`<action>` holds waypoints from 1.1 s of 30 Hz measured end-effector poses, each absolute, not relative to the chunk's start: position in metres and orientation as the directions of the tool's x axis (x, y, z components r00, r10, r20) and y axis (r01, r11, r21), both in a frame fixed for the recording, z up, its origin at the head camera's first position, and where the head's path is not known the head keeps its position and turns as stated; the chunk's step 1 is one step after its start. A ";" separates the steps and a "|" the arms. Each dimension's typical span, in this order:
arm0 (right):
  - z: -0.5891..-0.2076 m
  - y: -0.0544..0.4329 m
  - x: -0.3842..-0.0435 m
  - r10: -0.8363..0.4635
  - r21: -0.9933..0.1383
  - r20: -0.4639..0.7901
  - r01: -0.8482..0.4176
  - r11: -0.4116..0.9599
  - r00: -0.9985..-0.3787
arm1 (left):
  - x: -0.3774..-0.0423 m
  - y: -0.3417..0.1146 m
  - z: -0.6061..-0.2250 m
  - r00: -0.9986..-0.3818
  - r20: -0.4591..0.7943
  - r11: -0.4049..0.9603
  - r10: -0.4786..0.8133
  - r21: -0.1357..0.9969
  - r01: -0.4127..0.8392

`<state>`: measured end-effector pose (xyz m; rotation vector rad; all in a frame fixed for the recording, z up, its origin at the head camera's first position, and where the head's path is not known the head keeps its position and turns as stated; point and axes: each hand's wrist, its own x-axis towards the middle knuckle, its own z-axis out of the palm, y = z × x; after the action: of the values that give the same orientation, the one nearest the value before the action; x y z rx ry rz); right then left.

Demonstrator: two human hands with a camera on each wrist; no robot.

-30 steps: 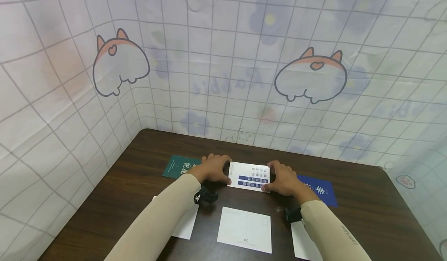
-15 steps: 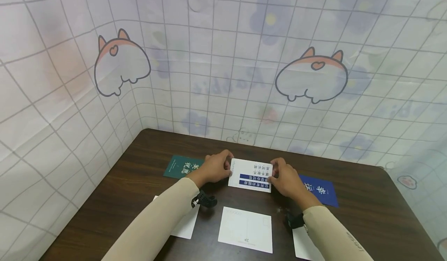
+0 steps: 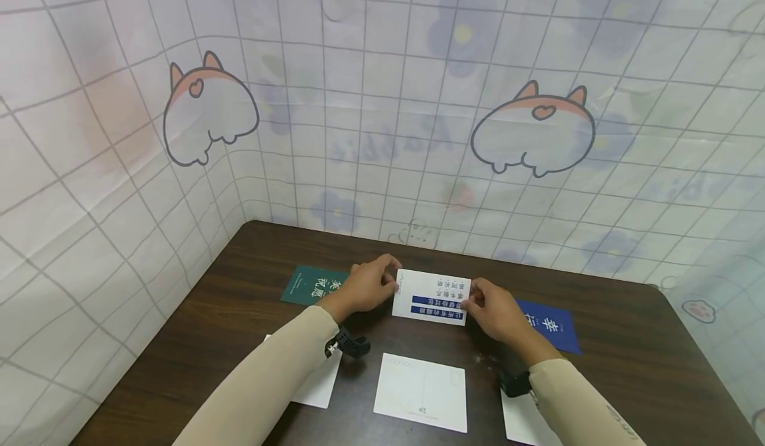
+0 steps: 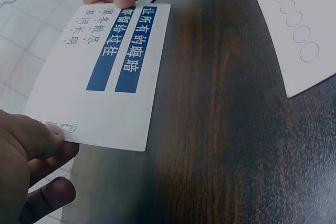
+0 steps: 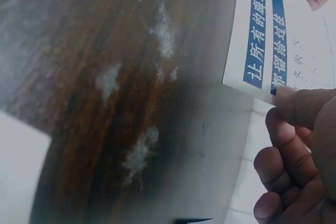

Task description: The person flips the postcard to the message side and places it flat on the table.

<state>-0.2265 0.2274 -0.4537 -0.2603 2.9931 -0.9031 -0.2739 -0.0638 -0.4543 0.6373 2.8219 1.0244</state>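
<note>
A white postcard (image 3: 431, 296) with two blue text bars is held between both hands, raised over the far middle of the table. My left hand (image 3: 369, 287) pinches its left edge, thumb on the printed face in the left wrist view. At the opposite edge my right hand (image 3: 495, 308) pinches the card, its thumb beside the blue bars (image 5: 254, 35) and the other fingers curled below. Left of the left hand lies a green card (image 3: 311, 285) with white characters. A blue card (image 3: 551, 326) lies partly behind the right hand.
Along the near side of the dark wooden table (image 3: 227, 300) lie white cards: one in the middle (image 3: 421, 393), one partly under the left forearm (image 3: 317, 383), one partly under the right (image 3: 521, 419). A patterned curtain (image 3: 370, 101) stands behind and left of the table.
The white postcard has been lifted from the table and tilted up slightly, both hands rising with it. The right hand has shifted a little to the right. The other cards lie as before.
</note>
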 end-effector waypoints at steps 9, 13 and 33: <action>-0.453 0.229 -0.224 -0.190 -0.572 0.067 -0.193 0.797 -0.980 | -0.273 -0.066 -0.453 -0.908 0.115 0.668 0.402 0.642 0.376; -0.452 0.231 -0.224 -0.192 -0.576 0.080 -0.202 0.792 -0.978 | -0.272 -0.068 -0.452 -0.901 0.129 0.654 0.414 0.646 0.393; -0.453 0.238 -0.216 -0.215 -0.609 0.112 -0.238 0.757 -0.970 | -0.269 -0.075 -0.449 -0.878 0.124 0.585 0.462 0.702 0.407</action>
<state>-0.2162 0.2376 -0.4533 -0.3846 2.9775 -1.0389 -0.2690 -0.0752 -0.4492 0.7501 2.7327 1.1816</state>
